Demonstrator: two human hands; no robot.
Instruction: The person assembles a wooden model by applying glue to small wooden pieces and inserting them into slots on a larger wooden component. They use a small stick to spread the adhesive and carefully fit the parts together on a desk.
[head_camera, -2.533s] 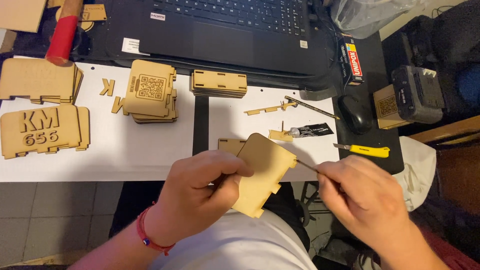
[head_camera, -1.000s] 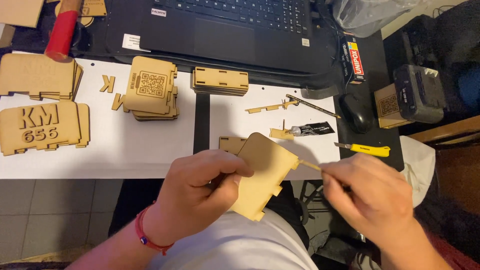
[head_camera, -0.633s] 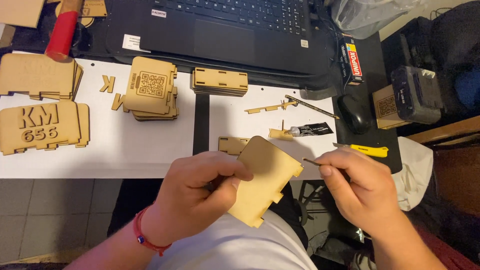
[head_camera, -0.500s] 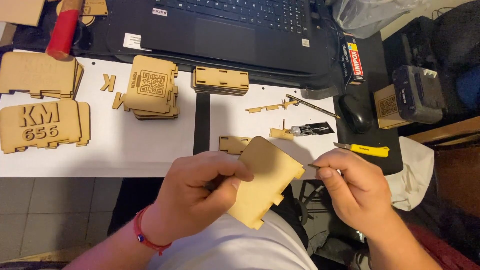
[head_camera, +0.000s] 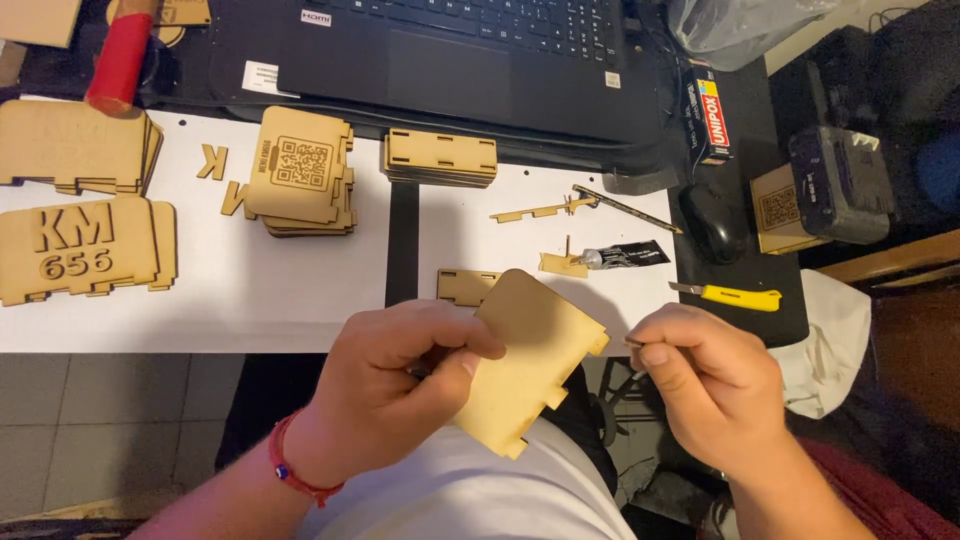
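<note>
Wooden panel (head_camera: 535, 355), one flat tan piece with little tabs on its edges, sits over the person's lap, just below the white table (head_camera: 300, 290). Going left to right: two stacks of tan boards (head_camera: 85, 205) lie far left, then one stack with a square dotted label (head_camera: 300, 180), then the left hand (head_camera: 400, 390) pinching the panel between thumb and fingers. Just beside it, the right hand (head_camera: 710, 385) has fingertips pressed together on one thin stick (head_camera: 632, 343). One yellow knife (head_camera: 740, 296) lies further right.

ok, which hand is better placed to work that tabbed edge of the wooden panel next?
Right, probably. The right hand pinches a thin stick beside the wooden panel's tabbed edge, while the left hand is occupied gripping the panel.
</note>
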